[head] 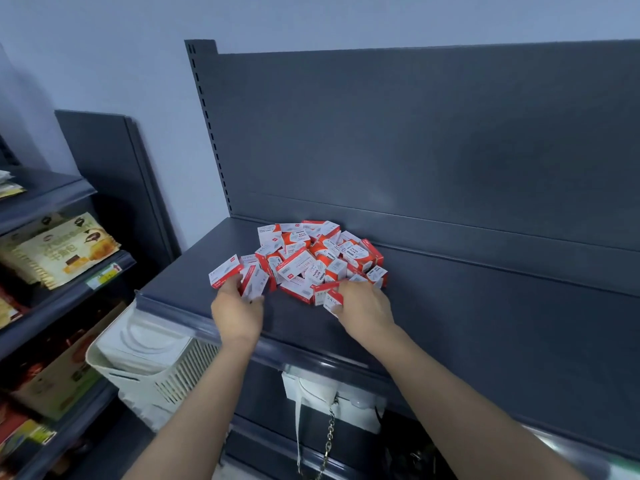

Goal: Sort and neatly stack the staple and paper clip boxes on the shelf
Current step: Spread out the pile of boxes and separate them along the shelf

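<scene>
A loose heap of several small red-and-white staple and paper clip boxes (311, 254) lies jumbled on the dark grey shelf (485, 323), near its back panel. My left hand (237, 310) reaches to the heap's left edge and holds two boxes (239, 275) between thumb and fingers. At the heap's front edge, my right hand (363, 306) grips a box (330, 297) with curled fingers. Some boxes show the words PAPER CLIPS; others lie with their labels hidden.
A second shelf unit (52, 271) with snack packets stands at the left. A white plastic basket (145, 362) sits below the shelf's front edge. A white item with a metal chain (329, 427) hangs under the shelf. The shelf surface to the right is bare.
</scene>
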A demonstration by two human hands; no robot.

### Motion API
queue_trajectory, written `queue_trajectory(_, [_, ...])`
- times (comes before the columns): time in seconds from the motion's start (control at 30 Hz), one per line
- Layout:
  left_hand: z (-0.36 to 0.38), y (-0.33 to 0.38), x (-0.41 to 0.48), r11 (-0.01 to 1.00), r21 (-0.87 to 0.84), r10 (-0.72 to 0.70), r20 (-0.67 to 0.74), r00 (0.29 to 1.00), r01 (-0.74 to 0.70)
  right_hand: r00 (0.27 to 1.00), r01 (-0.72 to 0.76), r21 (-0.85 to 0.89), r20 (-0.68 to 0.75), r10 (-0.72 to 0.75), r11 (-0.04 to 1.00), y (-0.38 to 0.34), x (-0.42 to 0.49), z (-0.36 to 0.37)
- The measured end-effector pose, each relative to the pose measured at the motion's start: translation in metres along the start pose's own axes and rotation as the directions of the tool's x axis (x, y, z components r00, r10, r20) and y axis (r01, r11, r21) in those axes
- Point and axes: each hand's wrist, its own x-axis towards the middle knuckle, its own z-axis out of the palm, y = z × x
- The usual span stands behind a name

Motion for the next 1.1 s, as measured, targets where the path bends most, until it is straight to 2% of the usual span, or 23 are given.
queue_trajectory(0.1, [0.008, 0.023, -0.013, 0.993, -0.101, 0.064, 0.025, 0.998, -0.061, 1.0, 0.007, 0.019, -0.029, -0.006, 1.0, 0.018, -0.011, -0.005])
queue_trajectory(0.2, [0.024, 0.05, -0.029, 0.98, -0.159, 0.142, 0.109, 0.984, -0.124, 0.999, -0.014, 0.022, -0.05, 0.015, 1.0, 0.044, -0.026, -0.013])
queue_trajectory(0.47, [0.09, 0.122, -0.107, 0.903, -0.257, 0.42, 0.35, 0.837, -0.345, 0.988, -0.135, 0.029, -0.073, 0.137, 0.99, 0.143, -0.078, -0.037])
queue_trajectory(0.77, [0.156, 0.176, -0.208, 0.866, -0.237, 0.495, 0.54, 0.681, -0.441, 0.935, -0.347, -0.026, -0.093, 0.343, 0.938, 0.254, -0.14, -0.059])
queue_trajectory(1.1, [0.197, 0.189, -0.278, 0.823, -0.13, 0.504, 0.618, 0.604, -0.554, 0.892, -0.451, -0.109, -0.092, 0.443, 0.886, 0.306, -0.175, -0.067])
